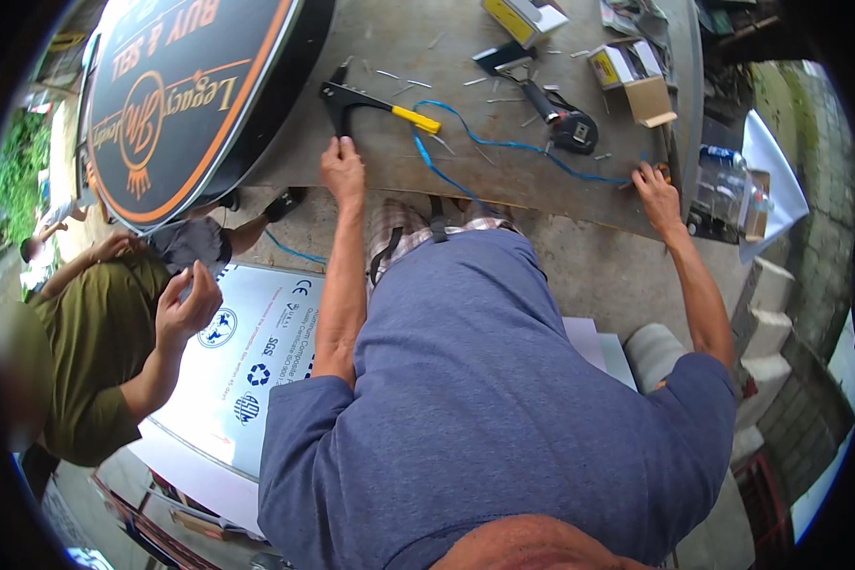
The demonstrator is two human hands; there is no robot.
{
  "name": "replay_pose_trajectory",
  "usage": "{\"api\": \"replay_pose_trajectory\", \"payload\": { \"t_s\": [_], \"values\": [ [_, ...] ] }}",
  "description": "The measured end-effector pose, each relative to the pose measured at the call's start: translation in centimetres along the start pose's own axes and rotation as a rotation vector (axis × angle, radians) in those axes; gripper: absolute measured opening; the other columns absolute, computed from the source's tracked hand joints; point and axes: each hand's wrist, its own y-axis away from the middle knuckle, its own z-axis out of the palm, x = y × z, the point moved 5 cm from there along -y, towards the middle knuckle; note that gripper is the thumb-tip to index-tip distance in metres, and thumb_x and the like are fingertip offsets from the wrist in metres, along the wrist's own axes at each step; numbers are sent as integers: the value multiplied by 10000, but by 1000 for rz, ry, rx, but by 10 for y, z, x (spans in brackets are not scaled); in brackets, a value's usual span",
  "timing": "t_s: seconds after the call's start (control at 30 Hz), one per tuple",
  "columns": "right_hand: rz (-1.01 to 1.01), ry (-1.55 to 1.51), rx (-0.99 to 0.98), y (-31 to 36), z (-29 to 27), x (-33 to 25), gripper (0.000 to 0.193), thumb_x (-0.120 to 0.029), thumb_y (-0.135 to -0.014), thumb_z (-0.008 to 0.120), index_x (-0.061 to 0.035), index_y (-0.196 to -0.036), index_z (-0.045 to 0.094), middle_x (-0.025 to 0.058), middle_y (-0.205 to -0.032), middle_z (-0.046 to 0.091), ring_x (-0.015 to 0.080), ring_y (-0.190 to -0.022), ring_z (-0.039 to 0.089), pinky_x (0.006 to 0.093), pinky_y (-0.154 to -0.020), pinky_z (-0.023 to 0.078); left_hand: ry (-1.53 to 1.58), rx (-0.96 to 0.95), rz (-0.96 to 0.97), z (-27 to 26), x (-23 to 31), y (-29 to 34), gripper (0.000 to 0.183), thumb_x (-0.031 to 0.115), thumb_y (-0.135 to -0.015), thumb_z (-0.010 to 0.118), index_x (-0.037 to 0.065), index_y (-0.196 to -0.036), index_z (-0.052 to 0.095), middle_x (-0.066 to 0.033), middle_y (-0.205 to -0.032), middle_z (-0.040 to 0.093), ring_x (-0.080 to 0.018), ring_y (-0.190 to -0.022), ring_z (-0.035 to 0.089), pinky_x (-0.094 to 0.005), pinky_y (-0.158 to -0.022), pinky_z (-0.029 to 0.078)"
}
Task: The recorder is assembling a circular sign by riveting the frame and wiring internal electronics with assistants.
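My left hand lies flat on the near edge of the grey metal table, fingers apart, holding nothing. Just beyond its fingertips lies a black riveting tool with a yellow handle. My right hand rests on the table edge at the right, where a blue cable ends beside a small orange part. Whether its fingers grip the cable is not clear. My blue shirt fills the lower middle.
A big round black sign with orange lettering leans at the table's left. A co-worker in an olive shirt crouches at left, one hand raised over a white printed panel. Cardboard boxes, loose rivets and a black tool lie on the table.
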Motion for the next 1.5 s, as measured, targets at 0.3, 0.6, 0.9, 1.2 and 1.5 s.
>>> {"api": "replay_pose_trajectory", "payload": {
  "t_s": [0.3, 0.6, 0.9, 1.2, 1.5],
  "values": [
    [-22, -325, 388, -31, -135, -64, 267, -14, -856, 626, -33, -1113, 558, 99, -1150, 621, 247, -902, 671, 300, -708, 565, -155, -84, 199, -20, -3, 1, 357, 232, -882, 679, -7, -1146, 692, -156, -1055, 651, -291, -953, 638, -383, -871, 492],
    [218, -2203, 533, -179, -221, -207, 202, -22, -900, 617, 27, -1097, 619, 180, -1137, 664, 233, -980, 679, 363, -864, 598, 31, -61, 208, -60, -9, 36, 341, 128, -883, 661, 5, -1201, 663, -157, -1152, 658, -261, -930, 675, -343, -843, 531],
    [-275, -2594, -69, -245, -310, -447, 159, -16, -891, 655, 50, -1032, 619, 174, -1046, 664, 252, -938, 702, 377, -821, 632, -46, -66, 105, -123, -94, 84, 331, 133, -866, 649, -3, -1168, 671, -178, -1082, 678, -298, -943, 675, -367, -873, 514],
    [-406, -2295, -79, -247, -331, -535, 208, -57, -844, 718, 70, -975, 618, 158, -944, 676, 202, -853, 695, 289, -722, 621, -61, -164, -184, -167, -195, 139, 358, 159, -908, 614, -29, -1212, 652, -206, -1154, 688, -259, -1043, 671, -342, -910, 499],
    [-605, -2045, -89, -249, -365, -570, 319, -99, -814, 725, 37, -1092, 646, 149, -1020, 704, 198, -858, 687, 301, -766, 577, -73, -354, -474, -156, -211, 138, 280, 183, -910, 620, -21, -1081, 708, -114, -891, 709, -160, -692, 640, -287, -604, 501]
  ]
}}
